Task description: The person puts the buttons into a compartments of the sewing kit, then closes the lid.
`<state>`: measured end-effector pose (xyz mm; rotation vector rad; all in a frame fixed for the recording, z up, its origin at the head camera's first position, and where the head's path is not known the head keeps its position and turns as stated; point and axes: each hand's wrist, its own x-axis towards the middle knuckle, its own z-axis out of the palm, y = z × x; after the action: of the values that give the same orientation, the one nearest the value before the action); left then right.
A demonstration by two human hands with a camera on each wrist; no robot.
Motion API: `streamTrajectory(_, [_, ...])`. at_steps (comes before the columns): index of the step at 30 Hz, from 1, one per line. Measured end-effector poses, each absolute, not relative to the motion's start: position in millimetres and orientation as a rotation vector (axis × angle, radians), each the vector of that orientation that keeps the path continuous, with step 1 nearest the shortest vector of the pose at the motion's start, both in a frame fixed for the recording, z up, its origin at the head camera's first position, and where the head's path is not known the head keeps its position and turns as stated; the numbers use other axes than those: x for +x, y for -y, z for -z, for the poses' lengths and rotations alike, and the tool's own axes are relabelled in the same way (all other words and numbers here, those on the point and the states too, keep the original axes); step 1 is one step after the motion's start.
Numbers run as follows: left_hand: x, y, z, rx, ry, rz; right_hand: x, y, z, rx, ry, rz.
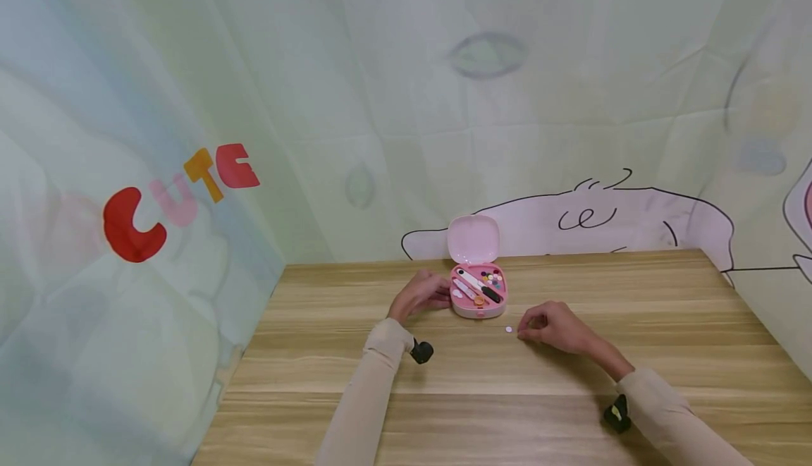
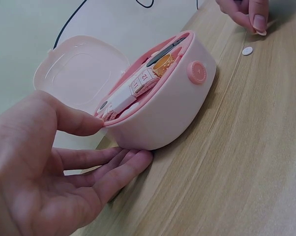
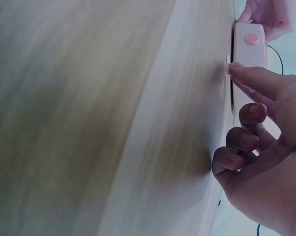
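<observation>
A pink sewing kit box (image 1: 480,313) stands on the table with its lid (image 1: 474,239) raised. My left hand (image 2: 44,162) holds it at its left side, the thumb on the rim and the fingertips against the lower wall. Inside lie a strip of measuring tape (image 2: 133,91), an orange-yellow thimble-like piece (image 2: 162,65), a black-handled tool (image 1: 490,294) and several small coloured buttons (image 1: 491,278). To the right of the box, my right hand (image 1: 558,327) pinches a small white button (image 2: 260,33) between thumb and forefinger, low over the table. Another white button (image 2: 247,50) lies on the wood beside those fingertips.
The wood-grain table (image 1: 482,424) reaches to a printed cloth backdrop (image 1: 393,99) behind the box. Black wrist cameras are on both sleeves (image 1: 388,342). Thin dark lines (image 2: 69,27) show on the backdrop behind the lid.
</observation>
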<state>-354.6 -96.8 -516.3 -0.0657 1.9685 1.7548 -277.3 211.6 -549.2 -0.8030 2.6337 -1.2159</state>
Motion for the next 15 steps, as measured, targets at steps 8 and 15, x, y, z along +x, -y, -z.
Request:
streamTrajectory(8, [-355, 97, 517, -0.058, -1.974, -1.753, -283, -215, 542, -0.730, -2.656, 1.233])
streamTrajectory(15, [-355, 97, 516, -0.059, -1.981, -1.743, -293, -216, 538, -0.618, -2.640, 1.303])
